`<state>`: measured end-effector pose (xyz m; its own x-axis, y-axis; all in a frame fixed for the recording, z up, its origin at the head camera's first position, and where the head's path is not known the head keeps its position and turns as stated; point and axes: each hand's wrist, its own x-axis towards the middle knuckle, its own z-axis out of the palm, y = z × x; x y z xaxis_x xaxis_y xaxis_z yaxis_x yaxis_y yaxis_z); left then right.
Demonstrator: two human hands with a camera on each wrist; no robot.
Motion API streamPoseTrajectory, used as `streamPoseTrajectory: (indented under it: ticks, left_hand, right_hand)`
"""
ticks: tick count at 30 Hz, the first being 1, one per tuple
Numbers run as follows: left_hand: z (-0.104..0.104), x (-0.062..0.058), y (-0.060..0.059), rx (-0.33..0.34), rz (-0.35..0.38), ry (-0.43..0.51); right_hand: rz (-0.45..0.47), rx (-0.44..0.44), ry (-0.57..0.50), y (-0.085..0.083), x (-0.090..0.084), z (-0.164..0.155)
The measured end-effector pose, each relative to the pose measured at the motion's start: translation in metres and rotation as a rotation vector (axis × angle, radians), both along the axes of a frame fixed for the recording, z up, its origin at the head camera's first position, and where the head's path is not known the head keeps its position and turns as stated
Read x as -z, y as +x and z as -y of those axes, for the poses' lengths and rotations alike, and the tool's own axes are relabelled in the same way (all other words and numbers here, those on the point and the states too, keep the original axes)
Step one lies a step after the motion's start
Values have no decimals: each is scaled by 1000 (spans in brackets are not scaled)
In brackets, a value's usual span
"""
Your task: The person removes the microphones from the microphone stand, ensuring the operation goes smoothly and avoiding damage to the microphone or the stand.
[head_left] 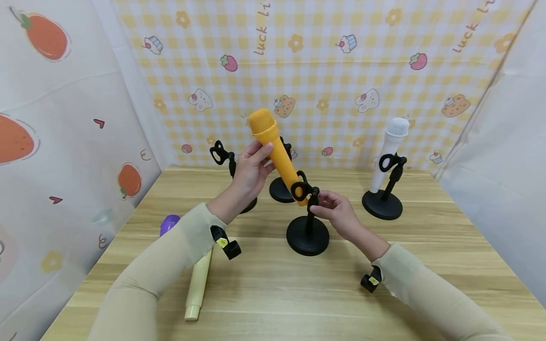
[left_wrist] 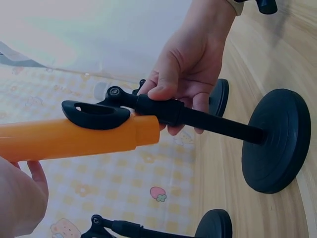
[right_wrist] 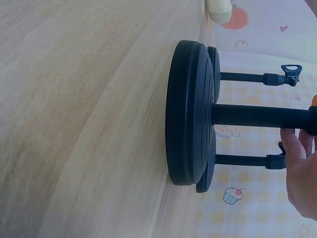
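Note:
My left hand holds an orange microphone by its upper handle, the head tilted up and to the left. The lower end of the handle lies at the ring-shaped clip of a black microphone stand. In the left wrist view the clip lies along the side of the orange handle near its tail. My right hand grips the stand's post just below the clip, thumb on the near side. The round base stands on the table.
At the back right, a white microphone leans in another black stand. Two more stands are behind my left hand, one with its base showing. A pale yellow handle and a purple rounded thing lie partly under my left sleeve.

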<state>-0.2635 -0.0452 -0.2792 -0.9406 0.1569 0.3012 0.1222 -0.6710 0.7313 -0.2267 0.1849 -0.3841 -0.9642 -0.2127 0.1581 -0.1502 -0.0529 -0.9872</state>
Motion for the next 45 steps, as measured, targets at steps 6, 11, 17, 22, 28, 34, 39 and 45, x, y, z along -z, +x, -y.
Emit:
streamPoseTrajectory:
  ticks: [6, 11, 17, 22, 28, 34, 39, 45]
  left_hand:
    - [5, 1, -1, -1, 0, 25]
    - [5, 0, -1, -7, 1, 20]
    - [7, 1, 0, -11, 21, 25]
    - [10, 1, 0, -26, 43, 49]
    - [10, 0, 0, -66, 61, 63]
    - [9, -2, 1, -139, 65, 55]
    - [9, -2, 1, -151, 77, 66]
    - [12, -1, 0, -136, 92, 101]
  right_hand:
    - [-2, 7, -5, 0, 0, 0]
    - [-4, 6, -13, 2, -1, 1]
    - [12, 8, -20, 1, 0, 1]
    - [17, 10, -14, 0, 1, 1]
    - [16, 2, -35, -1, 1, 1]
    - [21, 2, -41, -1, 1, 0]
    - [28, -1, -37, -1, 0, 0]
    - [34, -1, -37, -1, -2, 0]
